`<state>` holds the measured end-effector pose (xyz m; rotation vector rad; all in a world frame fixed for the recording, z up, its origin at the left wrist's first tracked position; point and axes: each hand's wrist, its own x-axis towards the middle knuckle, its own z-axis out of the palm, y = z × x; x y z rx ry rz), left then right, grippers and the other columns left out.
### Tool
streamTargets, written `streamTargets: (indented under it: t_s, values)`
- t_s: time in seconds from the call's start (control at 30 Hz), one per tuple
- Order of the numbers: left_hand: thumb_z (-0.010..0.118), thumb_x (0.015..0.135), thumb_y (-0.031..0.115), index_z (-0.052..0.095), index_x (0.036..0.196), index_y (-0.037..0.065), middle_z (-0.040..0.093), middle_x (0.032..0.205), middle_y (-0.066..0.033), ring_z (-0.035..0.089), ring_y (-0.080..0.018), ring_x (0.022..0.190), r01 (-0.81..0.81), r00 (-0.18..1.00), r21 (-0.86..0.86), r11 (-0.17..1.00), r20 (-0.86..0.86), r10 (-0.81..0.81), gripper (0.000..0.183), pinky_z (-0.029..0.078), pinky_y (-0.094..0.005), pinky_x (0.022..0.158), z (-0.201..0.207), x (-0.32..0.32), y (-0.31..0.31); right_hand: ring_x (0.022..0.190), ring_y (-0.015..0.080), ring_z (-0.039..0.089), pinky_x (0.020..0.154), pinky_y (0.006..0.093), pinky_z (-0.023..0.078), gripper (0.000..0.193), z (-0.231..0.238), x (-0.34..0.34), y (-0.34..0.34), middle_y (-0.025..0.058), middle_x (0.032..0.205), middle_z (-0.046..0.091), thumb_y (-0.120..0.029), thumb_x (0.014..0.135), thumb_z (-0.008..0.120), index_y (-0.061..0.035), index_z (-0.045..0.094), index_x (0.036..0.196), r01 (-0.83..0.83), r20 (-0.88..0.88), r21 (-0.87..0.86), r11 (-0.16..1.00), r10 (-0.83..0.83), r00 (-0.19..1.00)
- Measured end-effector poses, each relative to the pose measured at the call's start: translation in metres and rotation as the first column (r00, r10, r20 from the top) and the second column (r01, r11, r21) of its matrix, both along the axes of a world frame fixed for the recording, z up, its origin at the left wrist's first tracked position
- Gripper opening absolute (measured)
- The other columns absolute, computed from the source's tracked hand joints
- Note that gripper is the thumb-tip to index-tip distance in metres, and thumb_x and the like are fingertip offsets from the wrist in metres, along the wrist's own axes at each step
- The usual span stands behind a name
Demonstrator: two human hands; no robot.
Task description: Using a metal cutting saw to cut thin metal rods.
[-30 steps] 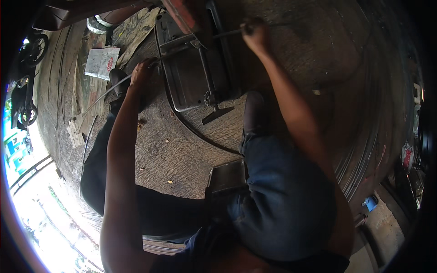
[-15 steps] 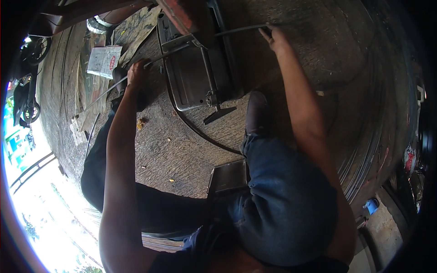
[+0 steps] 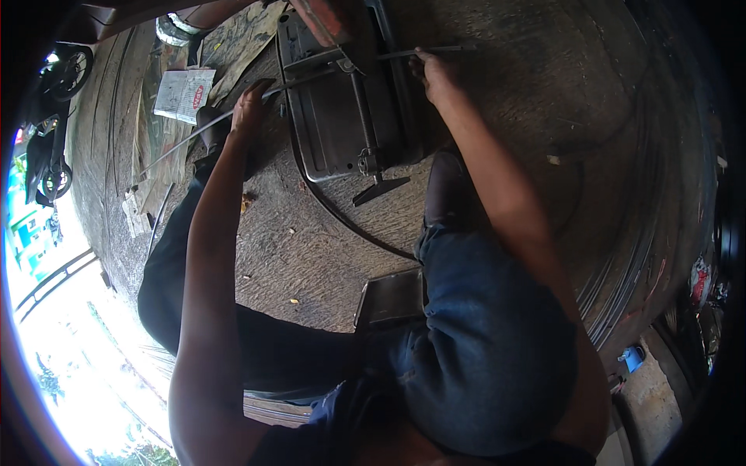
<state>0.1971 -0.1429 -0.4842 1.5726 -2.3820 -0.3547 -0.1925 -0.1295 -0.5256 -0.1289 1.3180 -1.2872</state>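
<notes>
A long thin metal bar [image 3: 194,133] runs across a dark cut-off saw [image 3: 326,124], passing through the saw's clamp beneath its worn red guard [image 3: 320,19]. To the left of the saw, my left hand [image 3: 247,113] is closed around the bar, the fingers partly hidden. On the other side my right hand [image 3: 435,76] grips it between thumb and fingers, and a short end sticks out past the hand. The clamp's screw [image 3: 360,109] points toward me and ends in a T-shaped handle [image 3: 381,191].
A curved dark strip [image 3: 342,217] lies on the rough floor around the saw. A newspaper [image 3: 184,95] and cardboard lie at left, near another person's leg [image 3: 203,17]. Thin rods [image 3: 622,287] and a blue object [image 3: 633,358] are at right. Motorcycles stand far left.
My right hand has shifted left along the bar, closer to the saw, so the bar's end now shows beyond it. My left hand keeps about the same place; the whole view has shifted slightly.
</notes>
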Motion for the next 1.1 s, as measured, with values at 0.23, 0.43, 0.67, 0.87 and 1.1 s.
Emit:
streamTargets:
  t_s: [0.23, 0.43, 0.67, 0.87, 1.1]
  values:
    - [0.066, 0.086, 0.015, 0.068, 0.115, 0.014, 0.068, 0.112, -0.0135, 0.064, -0.0356, 0.105, -0.028, 1.0, 0.062, 0.998, 0.0, 0.028, 0.03, 0.052, -0.0419, 0.086, -0.014, -0.001, 0.003, 0.108, 0.0289, 0.061, 0.093, 0.0379, 0.047, 0.042, 0.028, 0.032, 0.007, 0.0162, 0.114, 0.065, -0.022, 0.082, 0.079, 0.002, 0.065, 0.114, -0.045, -0.259, 0.202, 0.978, 0.097, 0.961]
    - [0.059, 0.09, 0.015, 0.069, 0.113, 0.016, 0.069, 0.107, -0.0146, 0.065, -0.0371, 0.098, -0.028, 0.993, 0.019, 0.999, 0.113, 0.026, 0.025, 0.053, -0.045, 0.08, -0.018, -0.005, -0.003, 0.101, 0.0264, 0.065, 0.092, 0.0397, 0.051, 0.041, -0.018, -0.02, 0.034, 0.0142, 0.113, 0.065, -0.013, 0.087, 0.07, 0.0017, 0.057, 0.122, 0.048, 0.113, -0.088, 0.995, -0.038, 0.993]
    - [0.058, 0.09, 0.014, 0.069, 0.114, 0.015, 0.069, 0.105, -0.0138, 0.066, -0.0373, 0.096, 0.014, 0.997, -0.037, 0.999, 0.082, -0.011, 0.026, 0.053, -0.0454, 0.078, -0.013, -0.004, 0.001, 0.095, 0.0226, 0.068, 0.087, 0.0361, 0.055, 0.03, -0.009, -0.039, 0.024, 0.0135, 0.107, 0.066, 0.001, 0.091, 0.061, 0.0004, 0.059, 0.12, 0.155, -0.25, -0.321, 0.934, -0.241, 0.938]
    - [0.058, 0.09, 0.013, 0.068, 0.114, 0.015, 0.069, 0.107, -0.012, 0.066, -0.0369, 0.098, -0.046, 0.988, -0.006, 0.999, 0.15, 0.046, 0.027, 0.053, -0.0461, 0.081, -0.013, 0.004, 0.001, 0.086, 0.0202, 0.069, 0.079, 0.0286, 0.058, 0.023, -0.009, -0.041, 0.018, 0.0136, 0.1, 0.067, 0.012, 0.086, 0.061, 0.0026, 0.069, 0.105, 0.041, -0.452, -0.37, 0.928, -0.218, 0.865]
    - [0.066, 0.086, 0.017, 0.062, 0.123, 0.011, 0.063, 0.123, -0.0126, 0.061, -0.0355, 0.111, 0.051, 0.991, -0.087, 0.995, 0.127, -0.039, 0.037, 0.051, -0.0447, 0.09, -0.008, -0.006, 0.003, 0.087, 0.0184, 0.068, 0.078, 0.0295, 0.056, 0.026, -0.024, -0.049, 0.019, 0.0128, 0.101, 0.068, 0.006, 0.083, 0.068, 0.0023, 0.066, 0.109, -0.039, -0.525, -0.332, 0.942, -0.151, 0.837]
